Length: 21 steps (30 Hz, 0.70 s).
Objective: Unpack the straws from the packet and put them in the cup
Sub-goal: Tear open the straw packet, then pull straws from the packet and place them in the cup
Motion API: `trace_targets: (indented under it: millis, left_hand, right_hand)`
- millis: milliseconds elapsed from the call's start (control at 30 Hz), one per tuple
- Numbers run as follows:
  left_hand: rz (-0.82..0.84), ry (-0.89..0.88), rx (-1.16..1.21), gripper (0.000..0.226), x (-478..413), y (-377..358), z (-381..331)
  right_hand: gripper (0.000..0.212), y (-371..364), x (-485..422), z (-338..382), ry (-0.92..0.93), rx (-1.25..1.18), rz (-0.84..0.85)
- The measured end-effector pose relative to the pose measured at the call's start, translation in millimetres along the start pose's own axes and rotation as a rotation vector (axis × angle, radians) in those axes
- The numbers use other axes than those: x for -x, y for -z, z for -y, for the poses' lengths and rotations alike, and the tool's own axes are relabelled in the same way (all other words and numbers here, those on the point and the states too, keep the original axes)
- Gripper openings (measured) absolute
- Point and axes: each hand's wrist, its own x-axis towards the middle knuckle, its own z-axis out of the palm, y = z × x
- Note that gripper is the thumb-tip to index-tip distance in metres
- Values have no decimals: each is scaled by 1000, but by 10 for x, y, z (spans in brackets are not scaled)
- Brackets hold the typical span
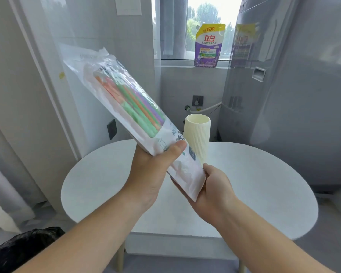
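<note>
Head view: I see the packet lifted above the table, straws inside, left hand clenched mid-pack, right hand grasping its near end. Cup stands just behind. I'd open the far end and tip straws over the cup.
</note>
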Motion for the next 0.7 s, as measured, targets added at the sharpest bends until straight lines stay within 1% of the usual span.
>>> trace_targets:
  millis: [100, 200, 300, 367, 433, 500, 567, 633, 700]
  left_hand:
    - [32, 56, -31, 60, 19, 74, -20]
    - [75, 185, -19, 47, 32, 158, -12]
    - [-9, 295, 99, 37, 7, 239, 26]
    - [-72, 349, 201, 34, -19, 286, 48]
    - [-110, 388, 274, 36, -34, 318, 70]
    - [-153, 407, 327, 37, -46, 346, 99]
    - [-195, 419, 363, 36, -57, 374, 128]
    - [-214, 432, 382, 36, -58, 387, 145]
    - [-216, 442, 389, 40, -50, 381, 159]
  right_hand:
    - [40, -3, 27, 29, 10, 16, -26]
    - [33, -41, 58, 82, 60, 61, -70]
    - [28, -48, 57, 108, 159, 215, -74]
    - [29, -57, 63, 113, 206, 324, -43]
    - [33, -55, 64, 126, 241, 399, -28]
    - [35, -27, 46, 150, 322, 575, -48]
    - [30, -10, 52, 179, 450, 751, -59]
    - [21, -1, 80, 204, 565, 812, -20]
    - [13, 13, 85, 229, 631, 857, 28]
